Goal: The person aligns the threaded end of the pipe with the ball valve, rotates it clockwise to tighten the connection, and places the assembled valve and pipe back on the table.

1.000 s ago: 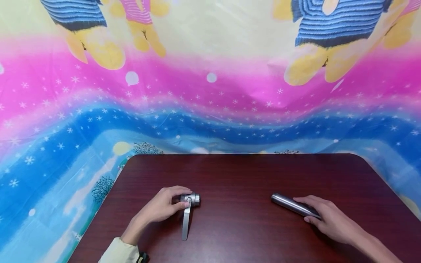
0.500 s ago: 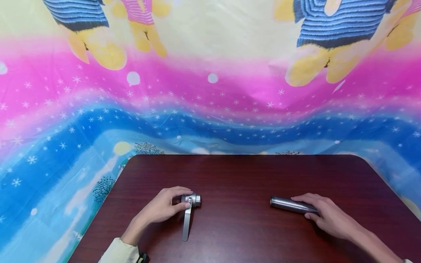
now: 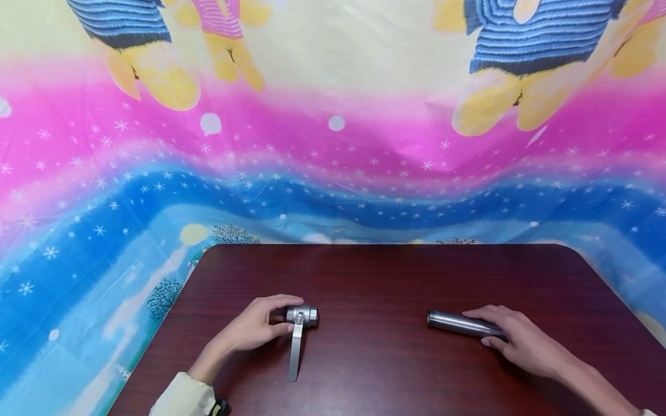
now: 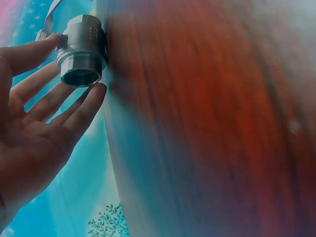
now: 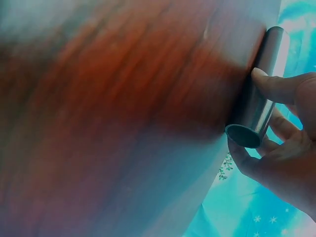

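Valve lay on the dark red-brown counter, its flat lever jutting from its body toward the person. Just left of the valve, the left hand had its thumb and fingers spread around it, covering part of that end; whether they gripped, I cannot tell. Well to the right of the valve, the right hand gripped a metal pipe, its bare end facing the valve, its other end hidden by that hand. Nearer the person than the valve were a pale sleeve and a black strap. Beyond the valve hung a snowflake-printed sheet.
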The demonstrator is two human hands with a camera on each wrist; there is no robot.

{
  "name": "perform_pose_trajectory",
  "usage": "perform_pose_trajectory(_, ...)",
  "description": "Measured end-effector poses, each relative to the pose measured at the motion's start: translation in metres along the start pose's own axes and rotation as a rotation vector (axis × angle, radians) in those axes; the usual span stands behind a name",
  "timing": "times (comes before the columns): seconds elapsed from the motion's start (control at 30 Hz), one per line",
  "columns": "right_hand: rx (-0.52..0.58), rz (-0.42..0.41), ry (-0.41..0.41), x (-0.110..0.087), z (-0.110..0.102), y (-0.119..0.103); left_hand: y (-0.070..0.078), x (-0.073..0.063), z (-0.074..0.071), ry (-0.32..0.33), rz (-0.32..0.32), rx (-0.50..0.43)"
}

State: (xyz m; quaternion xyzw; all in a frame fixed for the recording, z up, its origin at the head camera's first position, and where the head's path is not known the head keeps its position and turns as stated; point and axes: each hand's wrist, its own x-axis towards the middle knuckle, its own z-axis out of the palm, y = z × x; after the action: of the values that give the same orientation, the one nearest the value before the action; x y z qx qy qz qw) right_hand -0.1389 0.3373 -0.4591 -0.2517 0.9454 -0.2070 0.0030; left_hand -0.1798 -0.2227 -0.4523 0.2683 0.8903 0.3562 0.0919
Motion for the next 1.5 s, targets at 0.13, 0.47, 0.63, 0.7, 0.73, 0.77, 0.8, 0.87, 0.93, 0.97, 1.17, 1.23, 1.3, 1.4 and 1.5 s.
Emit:
perform_pose_trajectory(0.13,0.022,-0.007,-0.029,0.002,0.0,0.0,0.002,0.004,0.003,-0.007,0.011,0.058)
perform_pose_trajectory(0.47,0.025,-0.001,-0.023,0.007,0.001,-0.007,0.007,0.011,0.005,-0.005,0.027,0.142)
perform_pose_trajectory(0.63,0.026,-0.004,-0.025,0.008,0.0,-0.008,0.011,0.012,0.005,-0.003,0.042,0.168)
perform_pose_trajectory(0.7,0.028,-0.014,-0.021,0.008,0.001,-0.008,0.013,0.012,0.005,-0.003,0.042,0.182)
perform_pose_trajectory(0.73,0.027,-0.022,-0.016,0.008,0.001,-0.009,0.013,0.012,0.005,-0.003,0.042,0.188)
perform_pose_trajectory(0.77,0.027,-0.028,-0.011,0.008,0.001,-0.009,0.014,0.012,0.005,-0.005,0.037,0.19)
perform_pose_trajectory(0.8,0.024,-0.035,-0.005,0.009,0.002,-0.01,0.014,0.012,0.005,-0.008,0.03,0.191)
perform_pose_trajectory(0.87,0.019,-0.044,0.008,0.01,0.003,-0.011,0.015,0.011,0.005,-0.014,0.022,0.189)
perform_pose_trajectory(0.93,0.013,-0.046,0.019,0.01,0.005,-0.014,0.015,0.01,0.005,-0.02,0.019,0.188)
perform_pose_trajectory(0.97,0.013,-0.044,0.021,0.011,0.006,-0.015,0.015,0.009,0.005,-0.021,0.019,0.185)
perform_pose_trajectory(1.17,0.033,-0.012,0.024,0.01,0.008,-0.021,0.016,0.005,0.005,-0.016,0.024,0.191)
perform_pose_trajectory(1.23,0.031,-0.005,0.036,0.01,0.008,-0.023,0.016,0.005,0.005,-0.006,0.018,0.188)
perform_pose_trajectory(1.3,0.021,-0.004,0.055,0.009,0.009,-0.025,0.018,0.004,0.004,0.01,0.013,0.181)
perform_pose_trajectory(1.4,0.022,0.007,0.071,0.009,0.009,-0.027,0.021,0.004,0.003,0.039,0.009,0.168)
perform_pose_trajectory(1.5,0.065,0.033,0.059,0.01,0.008,-0.03,0.024,0.004,0.001,0.064,0.009,0.156)
